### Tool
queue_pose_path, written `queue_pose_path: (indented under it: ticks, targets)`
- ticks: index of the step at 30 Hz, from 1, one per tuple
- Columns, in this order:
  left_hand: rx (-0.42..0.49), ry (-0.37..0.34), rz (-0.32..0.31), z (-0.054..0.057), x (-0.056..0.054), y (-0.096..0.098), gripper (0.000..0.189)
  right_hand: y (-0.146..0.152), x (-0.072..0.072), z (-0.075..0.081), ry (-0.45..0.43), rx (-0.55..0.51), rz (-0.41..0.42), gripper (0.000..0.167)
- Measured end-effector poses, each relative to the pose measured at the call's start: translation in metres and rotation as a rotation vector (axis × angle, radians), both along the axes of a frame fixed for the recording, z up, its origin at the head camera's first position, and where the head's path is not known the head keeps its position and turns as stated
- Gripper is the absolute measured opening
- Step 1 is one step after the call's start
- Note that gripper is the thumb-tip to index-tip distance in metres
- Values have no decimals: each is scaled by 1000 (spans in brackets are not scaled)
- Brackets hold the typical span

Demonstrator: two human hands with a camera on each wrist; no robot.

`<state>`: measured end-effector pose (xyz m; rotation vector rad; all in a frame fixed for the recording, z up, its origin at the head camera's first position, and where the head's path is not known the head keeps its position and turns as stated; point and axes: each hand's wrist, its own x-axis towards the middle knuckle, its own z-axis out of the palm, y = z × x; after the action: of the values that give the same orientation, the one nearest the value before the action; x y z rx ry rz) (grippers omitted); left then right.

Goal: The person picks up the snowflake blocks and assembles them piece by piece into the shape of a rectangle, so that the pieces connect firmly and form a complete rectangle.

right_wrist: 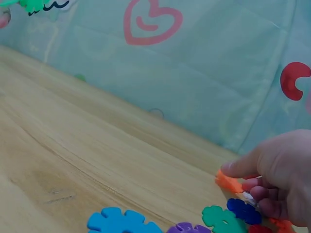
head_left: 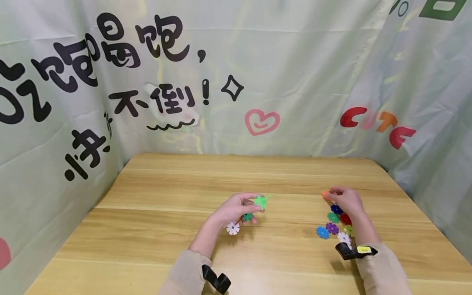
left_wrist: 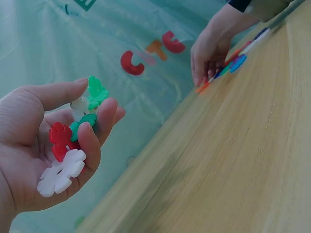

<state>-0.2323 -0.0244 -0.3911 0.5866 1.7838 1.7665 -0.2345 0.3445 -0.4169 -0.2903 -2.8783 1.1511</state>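
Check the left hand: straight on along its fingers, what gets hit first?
Probably the orange flower-shaped plastic disc at the right hand, across the pale wooden tabletop in the head view. The left hand looks raised; its height is unclear, so it might pass over.

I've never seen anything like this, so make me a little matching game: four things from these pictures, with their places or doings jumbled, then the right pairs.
1. left hand
2. right hand
3. light blue piece
4. pink heart

A. beside the purple piece
B. on the cloth
C. touching the orange piece
D. holding the bright green piece

Pairs: 1-D, 2-C, 3-A, 4-B
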Motion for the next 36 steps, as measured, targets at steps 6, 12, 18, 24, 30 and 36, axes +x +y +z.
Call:
queue_pose_path:
  ticks: [6, 12, 18, 24, 30, 36]
  targets:
    - [-10, -4, 3, 0, 1, 0, 45, 1, -4, 0, -12, 126, 34, 52]
    - [-5, -3, 4, 0, 1, -1, 46, -1, -6, 1, -15, 133, 24, 37]
    - [-14, 9, 2, -1, -2, -1, 45, -2, -7, 2, 4, 93, 4, 34]
    - [-14, 4, 5, 1, -2, -1, 42, -8, -5, 7, 34, 28, 16, 34]
    - [-8, -1, 10, 1, -1, -1, 42, -27, -3, 19, 53, -170, 45, 46]
    - [-8, 1, 11, 1, 0, -1, 41, -46, 1, 30, 48, -380, 139, 50]
